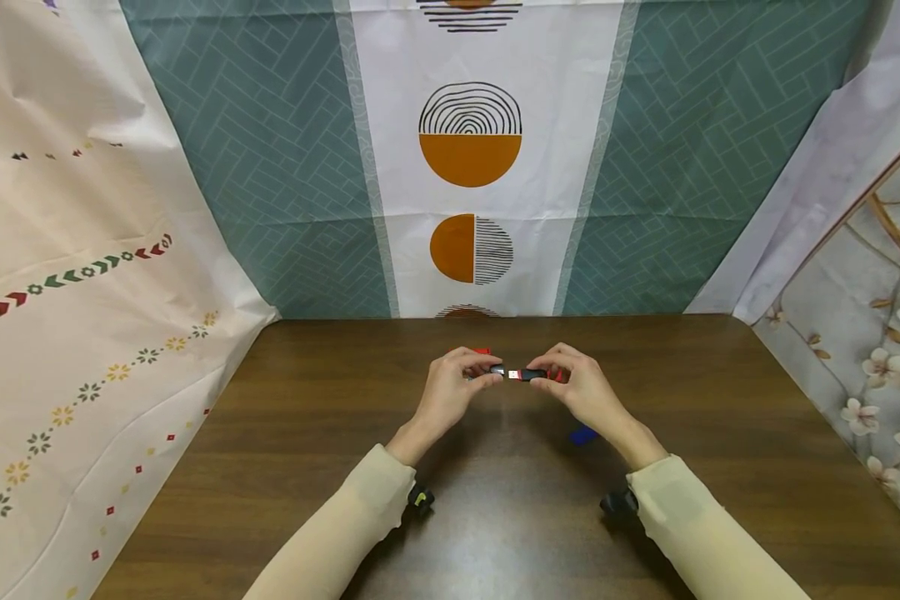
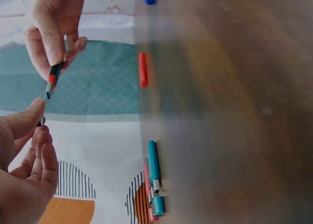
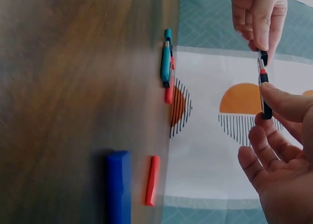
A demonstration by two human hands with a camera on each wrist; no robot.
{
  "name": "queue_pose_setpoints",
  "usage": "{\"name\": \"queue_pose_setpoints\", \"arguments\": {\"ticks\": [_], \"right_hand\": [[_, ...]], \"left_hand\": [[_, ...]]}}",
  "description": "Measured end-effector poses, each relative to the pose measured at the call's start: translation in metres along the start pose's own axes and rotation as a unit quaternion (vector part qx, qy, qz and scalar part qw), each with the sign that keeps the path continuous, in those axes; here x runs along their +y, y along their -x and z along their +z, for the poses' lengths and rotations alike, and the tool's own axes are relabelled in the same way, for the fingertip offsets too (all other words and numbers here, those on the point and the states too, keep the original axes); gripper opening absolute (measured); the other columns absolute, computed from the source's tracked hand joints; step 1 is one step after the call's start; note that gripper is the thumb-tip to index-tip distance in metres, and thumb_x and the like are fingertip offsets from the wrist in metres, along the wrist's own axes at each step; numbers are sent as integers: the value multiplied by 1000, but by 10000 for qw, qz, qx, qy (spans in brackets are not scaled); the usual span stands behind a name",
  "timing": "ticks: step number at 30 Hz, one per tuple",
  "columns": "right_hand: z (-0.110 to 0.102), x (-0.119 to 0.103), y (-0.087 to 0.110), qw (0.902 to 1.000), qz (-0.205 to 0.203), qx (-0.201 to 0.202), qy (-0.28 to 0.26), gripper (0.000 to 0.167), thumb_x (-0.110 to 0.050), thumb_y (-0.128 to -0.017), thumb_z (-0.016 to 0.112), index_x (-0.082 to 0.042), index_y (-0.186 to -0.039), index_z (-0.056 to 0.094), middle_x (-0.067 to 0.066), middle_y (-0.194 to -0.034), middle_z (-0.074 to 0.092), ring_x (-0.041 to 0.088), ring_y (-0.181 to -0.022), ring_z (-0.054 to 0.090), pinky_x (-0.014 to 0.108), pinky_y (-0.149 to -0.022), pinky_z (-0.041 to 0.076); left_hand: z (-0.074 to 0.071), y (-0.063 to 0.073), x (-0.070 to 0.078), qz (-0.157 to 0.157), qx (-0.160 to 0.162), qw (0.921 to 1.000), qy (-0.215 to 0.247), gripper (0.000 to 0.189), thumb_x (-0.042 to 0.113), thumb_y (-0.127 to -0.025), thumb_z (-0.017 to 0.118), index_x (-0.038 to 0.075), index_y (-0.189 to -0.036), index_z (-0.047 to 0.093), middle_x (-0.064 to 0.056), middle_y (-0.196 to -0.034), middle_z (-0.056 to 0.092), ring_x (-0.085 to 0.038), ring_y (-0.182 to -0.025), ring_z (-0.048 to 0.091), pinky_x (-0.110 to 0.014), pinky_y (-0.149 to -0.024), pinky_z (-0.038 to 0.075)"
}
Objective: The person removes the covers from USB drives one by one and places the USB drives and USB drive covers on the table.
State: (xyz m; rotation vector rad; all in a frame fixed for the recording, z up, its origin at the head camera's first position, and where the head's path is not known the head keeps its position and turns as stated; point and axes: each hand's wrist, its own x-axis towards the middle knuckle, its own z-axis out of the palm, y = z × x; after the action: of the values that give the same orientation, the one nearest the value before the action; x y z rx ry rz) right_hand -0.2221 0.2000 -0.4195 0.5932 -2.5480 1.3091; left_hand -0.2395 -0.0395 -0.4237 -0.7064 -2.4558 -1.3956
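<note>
Seen from the head camera, with the black-and-red USB flash drive point(image 1: 531, 375) as the clock's centre, a blue stick point(image 1: 583, 435) lies between four and five o'clock on the wooden table point(image 1: 307, 417), near the right forearm. A red stick point(image 3: 152, 180) lies at three o'clock, partly covered by the right fingers. At about ten o'clock, largely screened by the left hand point(image 1: 450, 385), is a small cluster: a teal USB flash drive point(image 2: 154, 160) with its metal connector bare, a teal cap point(image 2: 158, 205) just beyond that connector, and a red piece point(image 3: 169, 92) close alongside. A geometric-patterned curtain point(image 1: 270, 125) hangs at twelve, a cream cloth point(image 1: 60, 167) at about ten, and a floral cloth point(image 1: 885, 375) at three.

Both hands are raised in front of the person, each clamped on something. The right hand point(image 1: 579, 385) pinches the black-and-red USB flash drive by its rear end, thumb against fingers, its silver connector pointing toward nine o'clock. The left hand pinches a small black cap point(image 1: 498, 369) between thumb and fingertips, at nine o'clock, just beside the connector and apart from it by a narrow gap.
</note>
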Motion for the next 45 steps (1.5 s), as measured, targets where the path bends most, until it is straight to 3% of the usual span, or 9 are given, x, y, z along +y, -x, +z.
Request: {"name": "queue_pose_setpoints", "arguments": {"ticks": [7,13,21,33,38,45], "right_hand": [[-11,5,-16,9995,283,-83,-68,21,-7,-91,81,-4,-112,77,6,-96,62,22,-81,55,26,-68,50],[-20,15,-35,9987,473,-139,124,23,-8,-91,81,-3,-113,77,8,-99,65,24,-87,56,34,-75,45],[-25,27,-50,9973,660,-284,149,22,-7,-92,80,-1,-112,76,11,-102,67,27,-87,57,37,-74,47],[-24,47,-66,9947,909,-377,308,20,-7,-91,81,0,-110,77,14,-100,67,27,-87,59,36,-75,48],[-25,52,-71,9936,985,-443,316,20,-7,-91,81,0,-109,77,13,-99,67,27,-86,59,36,-74,48],[-23,60,-78,9913,1109,-646,279,19,-4,-91,79,1,-109,76,13,-94,69,25,-84,59,36,-73,48]], "left_hand": [[-1,-17,-2,-99,30,9998,-153,23,17,-90,82,10,-112,82,-2,-94,70,-15,-83,68,-27,-76,58],[-2,-38,-4,-372,-112,9987,-316,23,20,-94,79,11,-115,81,-2,-96,69,-14,-84,68,-27,-76,57],[5,-58,-8,-691,-339,9961,-443,24,21,-94,78,11,-116,80,-2,-101,73,-13,-80,72,-24,-70,58],[17,-79,-17,-881,-620,9928,-521,22,16,-94,79,7,-114,80,-4,-96,78,-27,-78,74,-25,-63,56],[23,-86,-22,-877,-634,9910,-785,21,16,-92,81,7,-111,81,-4,-92,76,-16,-67,67,-25,-61,54],[32,-91,-29,-1175,-700,9856,-990,18,18,-90,84,12,-107,83,0,-89,76,-12,-72,64,-24,-62,53]]}}
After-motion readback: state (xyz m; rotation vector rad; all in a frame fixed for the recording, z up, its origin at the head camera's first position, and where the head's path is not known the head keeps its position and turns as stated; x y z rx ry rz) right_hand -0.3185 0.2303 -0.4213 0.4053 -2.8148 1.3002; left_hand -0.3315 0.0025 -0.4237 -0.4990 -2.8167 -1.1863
